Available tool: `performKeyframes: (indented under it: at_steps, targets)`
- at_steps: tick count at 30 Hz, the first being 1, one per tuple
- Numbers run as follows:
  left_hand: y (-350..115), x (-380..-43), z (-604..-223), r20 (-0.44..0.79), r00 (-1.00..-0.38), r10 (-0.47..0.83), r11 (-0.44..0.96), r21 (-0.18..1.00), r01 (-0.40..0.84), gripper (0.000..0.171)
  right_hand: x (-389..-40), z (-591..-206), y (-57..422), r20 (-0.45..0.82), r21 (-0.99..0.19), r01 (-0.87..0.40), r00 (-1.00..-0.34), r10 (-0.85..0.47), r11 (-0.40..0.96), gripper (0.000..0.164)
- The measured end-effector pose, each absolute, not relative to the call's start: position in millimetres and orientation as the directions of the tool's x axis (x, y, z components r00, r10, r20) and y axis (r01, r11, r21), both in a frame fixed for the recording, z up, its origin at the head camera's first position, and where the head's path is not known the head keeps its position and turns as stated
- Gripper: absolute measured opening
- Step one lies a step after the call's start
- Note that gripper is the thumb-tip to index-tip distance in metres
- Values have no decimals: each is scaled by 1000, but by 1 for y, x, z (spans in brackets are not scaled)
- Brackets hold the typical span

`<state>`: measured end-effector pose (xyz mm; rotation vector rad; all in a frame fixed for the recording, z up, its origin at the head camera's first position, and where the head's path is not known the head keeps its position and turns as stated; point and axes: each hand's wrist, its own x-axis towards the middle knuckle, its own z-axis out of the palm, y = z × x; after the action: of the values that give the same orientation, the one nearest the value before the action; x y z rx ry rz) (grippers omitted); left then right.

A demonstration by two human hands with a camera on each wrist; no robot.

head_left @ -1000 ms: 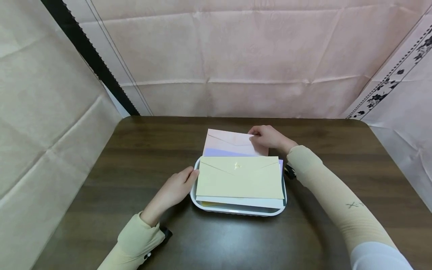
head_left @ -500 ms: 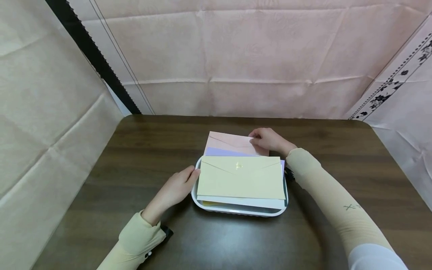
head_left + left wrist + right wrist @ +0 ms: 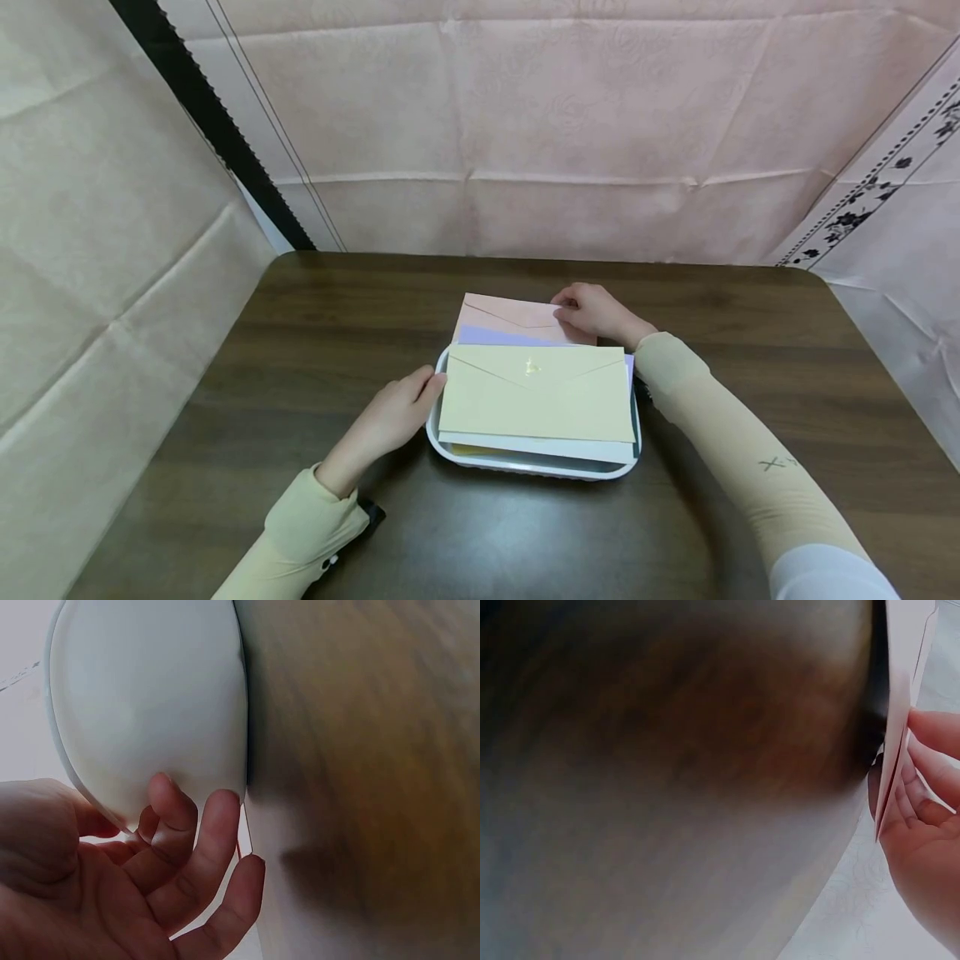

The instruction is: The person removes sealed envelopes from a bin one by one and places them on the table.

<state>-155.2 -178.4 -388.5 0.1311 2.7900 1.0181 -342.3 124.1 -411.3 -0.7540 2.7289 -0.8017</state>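
A white plastic basket (image 3: pixel 525 472) with rounded corners holds a stack of envelopes. On top lies a pale yellow envelope (image 3: pixel 534 396) with a small gold mark on its flap. A white envelope (image 3: pixel 540 447) shows under its near edge. My left hand (image 3: pixel 395 417) grips the basket's left side, thumb at the rim and fingers against the outer wall (image 3: pixel 142 705). At the far side my right hand (image 3: pixel 600 313) pinches the upper right corner of a pink envelope (image 3: pixel 502 312), also visible in the right wrist view. A lavender envelope (image 3: pixel 487 336) sits in front of it.
The dark wooden table (image 3: pixel 337 333) has rounded far corners. Pale pink cloth (image 3: pixel 585 125) hangs behind it, with cloth on the left (image 3: pixel 120 333) and right sides too. A black band (image 3: pixel 225 133) runs down at the left.
The pink envelope has come slightly lower, nearer the basket, with my right hand still pinching its corner. My left hand keeps its hold on the basket. The head view has shifted a little.
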Motion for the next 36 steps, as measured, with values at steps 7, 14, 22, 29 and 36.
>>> performKeyframes:
  at_steps: [7, 14, 22, 29, 36]
  targets:
    - [-179, -155, -387, -125, -983, 138, 766, 643, 26, 31, -342, -411, 121, -50, -562, -405, -854, -518, 722, 27]
    - [-180, -157, -387, -130, -982, 141, 768, 640, 25, 31, -342, -410, 122, -47, -561, -402, -857, -513, 724, 27]
    - [-180, -158, -388, -148, -979, 139, 770, 638, 13, 31, -344, -411, 122, -47, -566, -400, -857, -512, 721, 25]
    - [-180, -158, -389, -145, -979, 141, 765, 643, 14, 32, -345, -413, 122, -55, -563, -396, -858, -510, 726, 24]
    - [-180, -156, -391, -144, -980, 138, 759, 651, 11, 32, -343, -412, 122, -60, -558, -399, -855, -515, 727, 24]
